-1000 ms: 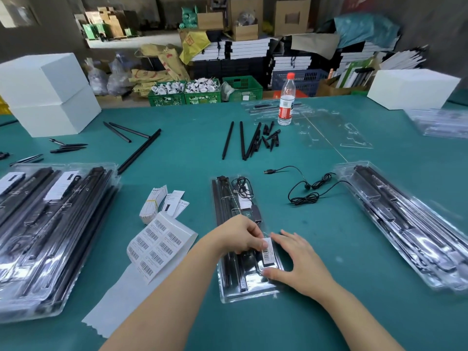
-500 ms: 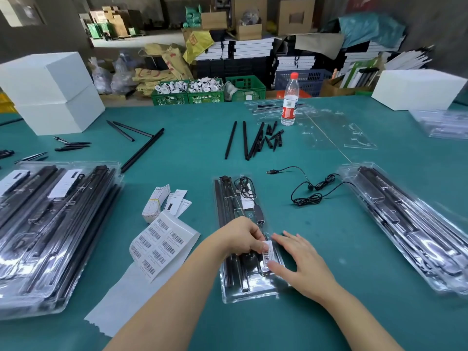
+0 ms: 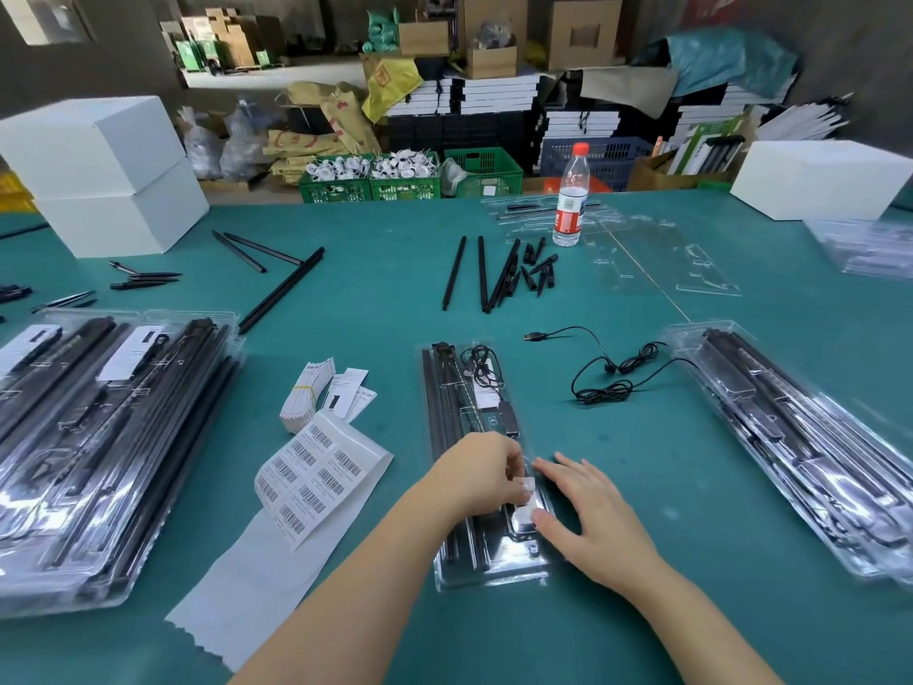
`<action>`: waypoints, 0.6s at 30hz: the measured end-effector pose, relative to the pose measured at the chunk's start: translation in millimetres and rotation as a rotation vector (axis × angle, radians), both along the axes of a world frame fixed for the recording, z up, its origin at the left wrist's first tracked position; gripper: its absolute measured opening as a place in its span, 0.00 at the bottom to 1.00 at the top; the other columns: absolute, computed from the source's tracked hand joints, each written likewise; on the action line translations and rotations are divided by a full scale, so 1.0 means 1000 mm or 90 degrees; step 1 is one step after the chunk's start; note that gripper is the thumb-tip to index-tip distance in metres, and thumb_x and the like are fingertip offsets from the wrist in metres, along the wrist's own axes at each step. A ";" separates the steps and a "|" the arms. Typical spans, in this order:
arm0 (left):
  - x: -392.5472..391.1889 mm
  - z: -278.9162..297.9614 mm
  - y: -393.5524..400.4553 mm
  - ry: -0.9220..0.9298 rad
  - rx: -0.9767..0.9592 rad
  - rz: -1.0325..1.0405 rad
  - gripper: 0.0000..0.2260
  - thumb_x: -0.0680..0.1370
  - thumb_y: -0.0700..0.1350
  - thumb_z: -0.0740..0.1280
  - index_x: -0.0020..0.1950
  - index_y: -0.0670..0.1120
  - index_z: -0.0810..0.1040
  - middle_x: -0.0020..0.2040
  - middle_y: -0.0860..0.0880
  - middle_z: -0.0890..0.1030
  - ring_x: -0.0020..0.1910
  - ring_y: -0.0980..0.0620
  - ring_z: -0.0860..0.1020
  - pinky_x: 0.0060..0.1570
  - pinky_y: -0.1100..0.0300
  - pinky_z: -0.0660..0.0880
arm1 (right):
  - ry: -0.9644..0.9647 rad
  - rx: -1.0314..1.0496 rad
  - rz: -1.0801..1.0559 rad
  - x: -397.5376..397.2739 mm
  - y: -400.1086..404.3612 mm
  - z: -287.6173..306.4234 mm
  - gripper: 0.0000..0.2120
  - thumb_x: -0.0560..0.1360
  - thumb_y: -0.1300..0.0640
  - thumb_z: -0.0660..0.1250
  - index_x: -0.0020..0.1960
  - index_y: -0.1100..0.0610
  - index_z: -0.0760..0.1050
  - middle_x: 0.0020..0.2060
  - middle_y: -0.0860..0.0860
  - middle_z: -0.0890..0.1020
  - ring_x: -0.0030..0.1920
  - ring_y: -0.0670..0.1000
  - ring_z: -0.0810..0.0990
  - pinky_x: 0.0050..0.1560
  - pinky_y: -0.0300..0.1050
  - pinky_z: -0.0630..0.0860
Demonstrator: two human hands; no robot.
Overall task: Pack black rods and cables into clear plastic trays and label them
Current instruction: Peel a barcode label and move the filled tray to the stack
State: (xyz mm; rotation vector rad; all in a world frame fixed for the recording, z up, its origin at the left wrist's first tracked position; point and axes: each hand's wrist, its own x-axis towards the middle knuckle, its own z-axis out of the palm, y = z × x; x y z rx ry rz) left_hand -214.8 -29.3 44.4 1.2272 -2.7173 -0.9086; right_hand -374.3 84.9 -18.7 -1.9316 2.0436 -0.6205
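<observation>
Landmark: the centre tray (image 3: 486,568), right in front of you; every place below is read off it.
Done stack: far left of the tray lies a stack of closed trays (image 3: 99,437), rods inside, two white labels visible on top. You can count these as finished.
Label sheet: just left of the tray, the barcode sheet (image 3: 311,479) shows stickers not yet peeled; a banded bundle of cards (image 3: 306,395) sits behind it.
Left hand: your left hand (image 3: 477,474) is curled over the tray's middle, fingertips pinching the white label (image 3: 526,486) at its upper end.
Tray contents: black rods (image 3: 444,393) along its left side and a coiled cable (image 3: 481,365) at the far end, under the clear lid. Packing here looks complete; the label is going on but is not yet smoothed flat.
Right hand: your right hand (image 3: 590,511) has fingers spread and fairly straight, resting on the tray's right edge, thumb tip pressing beside the label's lower end.
Loose stock: beyond the tray, unpacked rods (image 3: 481,274); beyond and to its right, a loose cable (image 3: 607,370) and empty clear trays (image 3: 662,259).
Right stack: far right, more filled trays (image 3: 800,437); no label visible on them from here, so judge them pending.
</observation>
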 end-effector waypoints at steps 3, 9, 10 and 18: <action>0.003 -0.004 -0.001 -0.017 -0.021 0.018 0.13 0.73 0.54 0.75 0.50 0.51 0.75 0.42 0.55 0.77 0.46 0.50 0.78 0.50 0.52 0.78 | 0.007 -0.017 0.005 0.000 0.000 0.000 0.33 0.73 0.31 0.52 0.75 0.41 0.63 0.67 0.32 0.60 0.67 0.21 0.40 0.70 0.26 0.37; 0.006 -0.009 -0.001 -0.050 -0.027 0.015 0.33 0.67 0.65 0.76 0.63 0.52 0.67 0.38 0.58 0.71 0.43 0.52 0.74 0.37 0.55 0.69 | 0.022 -0.038 0.021 0.000 0.001 -0.002 0.29 0.77 0.34 0.54 0.76 0.42 0.63 0.67 0.31 0.58 0.66 0.20 0.37 0.68 0.25 0.35; 0.005 -0.010 -0.001 -0.056 -0.031 0.018 0.34 0.66 0.66 0.76 0.63 0.53 0.67 0.39 0.59 0.71 0.44 0.52 0.74 0.38 0.55 0.69 | 0.024 -0.041 0.027 0.000 0.001 -0.002 0.28 0.78 0.37 0.55 0.76 0.43 0.63 0.67 0.32 0.59 0.66 0.20 0.36 0.67 0.23 0.34; -0.003 -0.015 -0.006 -0.011 -0.032 0.153 0.23 0.66 0.68 0.74 0.49 0.55 0.71 0.39 0.57 0.75 0.43 0.52 0.76 0.34 0.58 0.66 | 0.025 -0.038 0.041 -0.002 -0.001 -0.005 0.29 0.75 0.42 0.51 0.76 0.44 0.63 0.68 0.31 0.62 0.74 0.29 0.47 0.72 0.29 0.37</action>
